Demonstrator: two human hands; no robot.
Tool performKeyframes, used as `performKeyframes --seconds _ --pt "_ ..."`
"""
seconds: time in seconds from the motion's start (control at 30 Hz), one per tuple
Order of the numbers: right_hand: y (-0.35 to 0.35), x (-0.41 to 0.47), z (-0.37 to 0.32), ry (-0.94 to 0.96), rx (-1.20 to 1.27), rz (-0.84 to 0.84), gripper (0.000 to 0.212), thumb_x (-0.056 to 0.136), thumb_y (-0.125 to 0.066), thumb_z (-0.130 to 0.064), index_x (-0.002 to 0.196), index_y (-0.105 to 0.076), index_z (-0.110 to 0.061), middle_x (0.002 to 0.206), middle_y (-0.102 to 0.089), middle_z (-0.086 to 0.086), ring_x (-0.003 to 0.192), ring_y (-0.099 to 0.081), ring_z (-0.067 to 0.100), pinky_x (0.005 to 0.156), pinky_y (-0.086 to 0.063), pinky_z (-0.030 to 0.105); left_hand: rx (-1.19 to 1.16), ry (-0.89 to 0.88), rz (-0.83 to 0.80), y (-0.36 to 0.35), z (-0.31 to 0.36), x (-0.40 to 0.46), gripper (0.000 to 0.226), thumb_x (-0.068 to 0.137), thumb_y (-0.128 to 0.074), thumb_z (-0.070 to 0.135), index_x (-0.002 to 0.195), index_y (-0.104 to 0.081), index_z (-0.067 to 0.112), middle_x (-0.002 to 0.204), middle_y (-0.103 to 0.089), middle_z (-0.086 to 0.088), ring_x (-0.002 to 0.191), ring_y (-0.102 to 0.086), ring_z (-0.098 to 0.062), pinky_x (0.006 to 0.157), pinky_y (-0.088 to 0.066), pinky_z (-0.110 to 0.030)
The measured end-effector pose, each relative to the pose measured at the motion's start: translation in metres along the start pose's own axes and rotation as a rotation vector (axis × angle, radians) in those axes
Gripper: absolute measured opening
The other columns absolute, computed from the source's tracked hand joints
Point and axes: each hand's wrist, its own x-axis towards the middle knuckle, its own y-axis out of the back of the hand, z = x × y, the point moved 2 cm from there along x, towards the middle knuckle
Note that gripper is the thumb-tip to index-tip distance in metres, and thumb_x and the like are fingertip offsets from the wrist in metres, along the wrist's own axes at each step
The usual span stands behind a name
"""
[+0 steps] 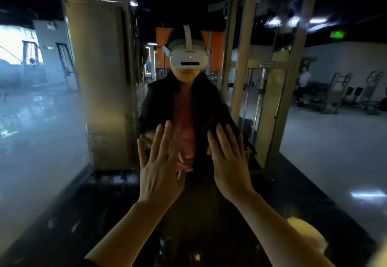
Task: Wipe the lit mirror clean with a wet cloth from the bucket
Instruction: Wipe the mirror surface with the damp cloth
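Observation:
The mirror [314, 141] fills nearly the whole view and shows my own reflection with a white headset and a dark jacket. My left hand [159, 168] and my right hand [228, 162] are raised side by side before the glass, fingers straight and spread, backs toward me. Their reflections meet the fingertips, so the hands are at or very near the surface. Neither hand holds anything. No cloth or bucket is in sight. A pale blurred object [307, 237] sits at the lower right; I cannot tell what it is.
Reflected in the glass are tan gym machine frames [243, 78], a tall panel [104, 82], a pale glossy floor, a dark mat strip, and a person in white [303, 80] standing far back on the right.

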Motion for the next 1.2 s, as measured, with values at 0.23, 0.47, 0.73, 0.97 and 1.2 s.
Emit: performKeyframes --seconds 0.23,0.47,0.73,0.97,1.2 --pt "0.048 0.064 0.04 -0.508 0.126 0.299 0.053 0.105 -0.024 -0.032 0.153 -0.025 -0.01 0.161 -0.02 0.014 0.151 -0.012 0.03 0.121 -0.018 0.056 0.02 -0.11 0.107 0.042 0.002 0.043 0.106 0.073 -0.079 0.028 0.157 -0.015 0.013 0.165 -0.004 -0.006 0.152 0.002 -0.022 0.118 0.002 -0.061" --pt "0.009 0.049 -0.018 0.07 0.033 0.045 0.062 0.097 -0.041 -0.015 0.154 -0.02 -0.023 0.164 -0.008 -0.001 0.153 -0.004 0.022 0.121 -0.017 0.055 0.051 -0.179 0.162 0.062 -0.013 0.092 0.126 0.061 -0.087 0.041 0.157 -0.012 0.01 0.164 0.001 -0.011 0.151 0.005 -0.028 0.117 0.008 -0.061" --pt "0.055 0.115 0.038 -0.465 0.105 0.399 0.056 0.099 -0.023 -0.021 0.154 -0.023 -0.011 0.163 -0.017 0.011 0.151 -0.01 0.028 0.118 -0.022 0.059 0.13 -0.162 0.074 0.062 -0.039 0.104 0.148 0.045 -0.089 0.057 0.157 -0.003 0.015 0.164 0.004 -0.014 0.151 0.003 -0.033 0.11 -0.004 -0.074" --pt "0.038 0.102 0.012 0.006 -0.021 0.178 0.063 0.095 -0.047 -0.007 0.153 -0.025 -0.016 0.164 -0.013 0.001 0.153 -0.007 0.023 0.121 -0.016 0.056 0.138 -0.157 0.071 0.066 -0.037 0.103 0.144 0.045 -0.088 0.059 0.157 -0.01 0.014 0.164 0.001 -0.014 0.151 0.001 -0.033 0.11 -0.008 -0.075" --pt "0.083 0.132 0.089 -0.569 0.073 0.427 0.058 0.097 -0.025 -0.019 0.154 -0.024 -0.008 0.162 -0.017 0.015 0.151 -0.006 0.027 0.122 -0.012 0.054 0.067 -0.233 0.206 0.087 -0.014 0.119 0.105 0.072 -0.067 0.057 0.156 -0.021 0.013 0.164 -0.007 -0.012 0.151 -0.003 -0.031 0.115 0.002 -0.066"
